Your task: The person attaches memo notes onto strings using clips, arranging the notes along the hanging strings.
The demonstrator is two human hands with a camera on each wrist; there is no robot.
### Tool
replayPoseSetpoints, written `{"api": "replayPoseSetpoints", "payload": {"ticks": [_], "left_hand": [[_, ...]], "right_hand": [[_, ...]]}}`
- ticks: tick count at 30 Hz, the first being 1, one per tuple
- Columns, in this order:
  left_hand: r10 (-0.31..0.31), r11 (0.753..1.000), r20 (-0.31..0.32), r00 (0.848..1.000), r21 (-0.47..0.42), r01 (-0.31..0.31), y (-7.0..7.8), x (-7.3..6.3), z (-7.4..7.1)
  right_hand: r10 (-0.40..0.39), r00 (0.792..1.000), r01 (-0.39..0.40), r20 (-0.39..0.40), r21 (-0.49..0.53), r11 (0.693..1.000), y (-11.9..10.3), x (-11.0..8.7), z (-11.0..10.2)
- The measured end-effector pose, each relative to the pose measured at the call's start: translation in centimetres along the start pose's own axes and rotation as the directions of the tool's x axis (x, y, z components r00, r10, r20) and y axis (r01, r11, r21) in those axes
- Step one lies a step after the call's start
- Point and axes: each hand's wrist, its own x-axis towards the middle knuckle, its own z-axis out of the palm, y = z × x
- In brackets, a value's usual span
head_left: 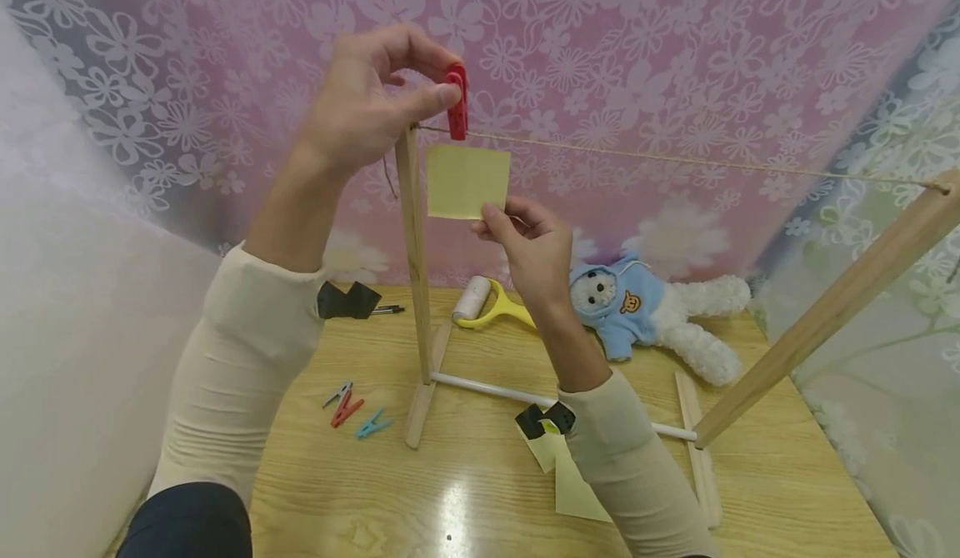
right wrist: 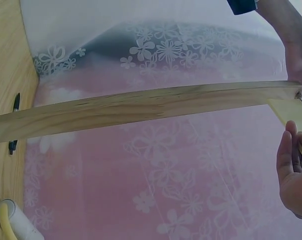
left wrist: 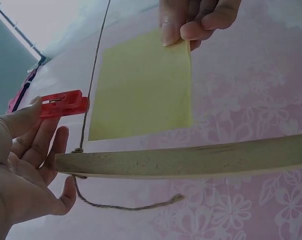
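My left hand (head_left: 367, 96) pinches a red clothespin (head_left: 457, 104) between thumb and forefinger, its tip right at the twine (head_left: 637, 153) near the left post. Just below the twine hangs a square yellow sticky note (head_left: 467, 181), its lower right corner pinched by my right hand (head_left: 536, 246). In the left wrist view, the tip of the clothespin (left wrist: 65, 103) meets the twine, and a slim gap separates the twine from the note (left wrist: 143, 87). The twine is knotted at the top of the wooden post (left wrist: 180, 158), with a loose end dangling.
Several clothespins (head_left: 347, 408) lie on the wooden table (head_left: 360, 491) at left. A yellow-handled lint roller (head_left: 471, 300), a pen (head_left: 388, 310) and a plush toy in a blue hoodie (head_left: 626, 300) lie behind. More yellow notes (head_left: 577, 487) lie under my right forearm. A second post (head_left: 832, 308) stands at right.
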Motion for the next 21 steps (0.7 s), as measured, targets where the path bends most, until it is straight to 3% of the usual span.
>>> {"api": "replayPoseSetpoints", "payload": {"ticks": [7, 21], "left_hand": [[0.006, 1.000, 0.029, 1.000, -0.019, -0.006, -0.51, -0.07, 0.28], [-0.090, 0.996, 0.074, 0.993, -0.016, 0.091, -1.06, -0.54, 0.43]], "right_hand": [[-0.012, 1.000, 0.012, -0.016, 0.004, 1.000, -0.11, 0.21, 0.41], [-0.014, 1.000, 0.014, -0.013, 0.007, 1.000, -0.15, 0.17, 0.55]]}}
